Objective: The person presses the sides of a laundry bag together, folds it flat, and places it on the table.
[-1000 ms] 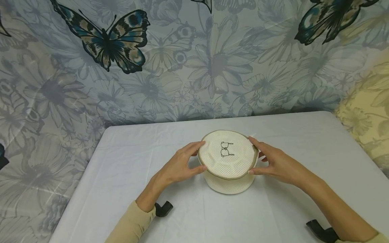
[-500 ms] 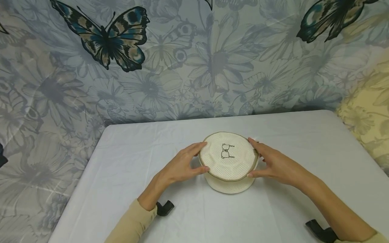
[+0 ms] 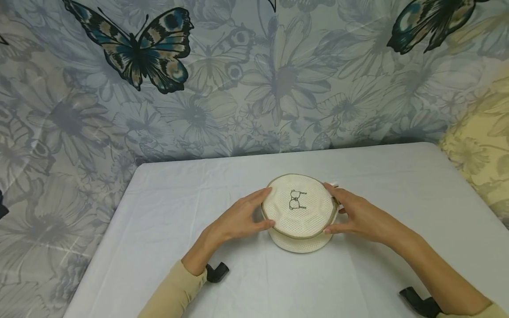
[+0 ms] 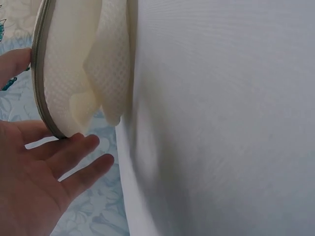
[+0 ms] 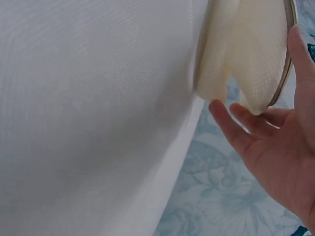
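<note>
A round cream mesh bra wash bag [image 3: 298,223], with a black bra symbol on its top, stands on the white-covered table. My left hand [image 3: 242,218] holds the left side of its top rim between thumb and fingers. On the opposite side my right hand [image 3: 359,216] grips the rim the same way. Both wrist views show a zipper [image 4: 38,64] running along that rim. Below it the soft mesh wall [image 5: 251,54] sags in folds. The bag's base shows beneath the rim, toward me.
The white cloth [image 3: 159,212] covers the whole tabletop. Behind it hangs a flower-and-butterfly patterned curtain [image 3: 238,110], with a yellow part at right. A black wrist mount piece [image 3: 218,272] sticks out near the left sleeve, another black piece [image 3: 419,301] by the right forearm.
The bag's top rim has come down slightly toward its base, both hands moving with it. Less of the base shows under the rim. Both hands keep their hold.
</note>
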The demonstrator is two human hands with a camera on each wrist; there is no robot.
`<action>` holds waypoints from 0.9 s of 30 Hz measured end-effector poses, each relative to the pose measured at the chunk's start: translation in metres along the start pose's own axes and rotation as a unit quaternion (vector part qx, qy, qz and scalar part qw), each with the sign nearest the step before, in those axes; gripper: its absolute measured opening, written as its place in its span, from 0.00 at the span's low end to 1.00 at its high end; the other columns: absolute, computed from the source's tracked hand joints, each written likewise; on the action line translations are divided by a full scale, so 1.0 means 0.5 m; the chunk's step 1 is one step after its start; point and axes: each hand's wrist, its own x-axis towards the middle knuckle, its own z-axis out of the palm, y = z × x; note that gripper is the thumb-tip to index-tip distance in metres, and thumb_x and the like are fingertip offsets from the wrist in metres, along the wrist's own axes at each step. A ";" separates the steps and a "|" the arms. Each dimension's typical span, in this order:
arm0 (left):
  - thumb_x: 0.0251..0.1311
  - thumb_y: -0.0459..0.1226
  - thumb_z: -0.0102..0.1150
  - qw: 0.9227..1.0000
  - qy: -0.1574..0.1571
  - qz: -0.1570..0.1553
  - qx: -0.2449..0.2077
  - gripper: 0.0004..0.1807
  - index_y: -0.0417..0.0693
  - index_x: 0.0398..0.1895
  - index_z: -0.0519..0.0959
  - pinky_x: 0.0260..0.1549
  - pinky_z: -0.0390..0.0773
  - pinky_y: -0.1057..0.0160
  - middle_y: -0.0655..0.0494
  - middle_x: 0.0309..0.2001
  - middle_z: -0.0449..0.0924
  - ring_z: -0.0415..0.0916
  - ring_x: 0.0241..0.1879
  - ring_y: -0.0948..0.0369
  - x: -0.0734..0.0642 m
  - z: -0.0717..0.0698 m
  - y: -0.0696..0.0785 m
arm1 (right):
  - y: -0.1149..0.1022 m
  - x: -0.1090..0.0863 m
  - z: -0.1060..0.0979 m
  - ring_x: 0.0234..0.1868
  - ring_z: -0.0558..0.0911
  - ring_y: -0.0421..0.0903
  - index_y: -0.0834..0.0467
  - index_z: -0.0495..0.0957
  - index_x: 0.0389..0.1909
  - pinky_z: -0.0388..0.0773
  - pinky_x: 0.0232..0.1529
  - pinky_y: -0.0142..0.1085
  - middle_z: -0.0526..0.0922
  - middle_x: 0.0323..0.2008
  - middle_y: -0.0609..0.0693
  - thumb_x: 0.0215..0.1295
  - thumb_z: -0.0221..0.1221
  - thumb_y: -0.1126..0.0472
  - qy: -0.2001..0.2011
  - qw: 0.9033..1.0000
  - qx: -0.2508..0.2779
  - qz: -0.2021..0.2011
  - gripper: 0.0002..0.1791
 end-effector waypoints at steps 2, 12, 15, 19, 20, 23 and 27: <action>0.62 0.52 0.64 1.000 -0.011 0.000 -0.001 0.49 0.43 0.79 0.51 0.72 0.53 0.62 0.48 0.77 0.54 0.51 0.75 0.59 0.001 0.003 0.000 | 0.001 0.002 0.001 0.58 0.78 0.58 0.68 0.52 0.75 0.81 0.51 0.44 0.65 0.68 0.68 0.46 0.70 0.32 0.000 1.000 0.002 -0.005 0.66; 0.63 0.52 0.63 0.999 -0.030 -0.008 0.010 0.49 0.42 0.79 0.49 0.73 0.52 0.61 0.46 0.77 0.51 0.48 0.76 0.57 0.003 0.016 0.002 | 0.004 0.001 0.001 0.54 0.81 0.57 0.67 0.56 0.74 0.81 0.51 0.46 0.65 0.69 0.67 0.43 0.73 0.33 -0.002 1.000 0.004 0.005 0.65; 0.63 0.52 0.64 0.999 -0.032 -0.008 0.010 0.50 0.42 0.79 0.48 0.73 0.52 0.61 0.46 0.77 0.50 0.48 0.76 0.58 0.003 0.018 0.002 | 0.004 0.000 0.001 0.53 0.81 0.58 0.67 0.56 0.74 0.81 0.51 0.46 0.64 0.70 0.67 0.42 0.75 0.35 -0.004 1.000 0.007 0.007 0.65; 0.61 0.51 0.66 0.999 -0.031 -0.007 0.006 0.51 0.42 0.79 0.49 0.73 0.52 0.61 0.46 0.77 0.51 0.48 0.76 0.57 0.003 0.019 0.001 | 0.004 0.000 0.001 0.53 0.81 0.60 0.68 0.56 0.74 0.81 0.51 0.47 0.64 0.69 0.69 0.42 0.76 0.37 -0.005 1.000 0.007 0.006 0.64; 0.61 0.51 0.66 0.999 -0.031 -0.007 0.005 0.51 0.42 0.79 0.49 0.73 0.52 0.61 0.45 0.77 0.51 0.48 0.76 0.57 0.003 0.019 0.001 | 0.005 0.000 0.001 0.53 0.81 0.60 0.68 0.56 0.74 0.81 0.50 0.47 0.64 0.69 0.69 0.42 0.76 0.37 -0.006 1.000 0.008 0.008 0.64; 0.60 0.51 0.67 0.999 -0.033 -0.006 0.003 0.52 0.41 0.79 0.50 0.73 0.53 0.60 0.45 0.77 0.51 0.49 0.76 0.56 0.004 0.021 0.001 | 0.006 0.000 0.002 0.53 0.82 0.60 0.68 0.57 0.73 0.81 0.51 0.48 0.65 0.68 0.70 0.42 0.75 0.37 -0.010 1.000 0.011 0.014 0.64; 0.59 0.51 0.69 0.999 -0.035 -0.006 0.006 0.53 0.41 0.78 0.50 0.72 0.53 0.60 0.44 0.77 0.52 0.50 0.76 0.55 0.004 0.022 0.002 | 0.007 0.002 0.003 0.52 0.82 0.61 0.67 0.57 0.73 0.80 0.51 0.51 0.67 0.67 0.70 0.42 0.75 0.35 -0.015 1.000 0.011 0.021 0.64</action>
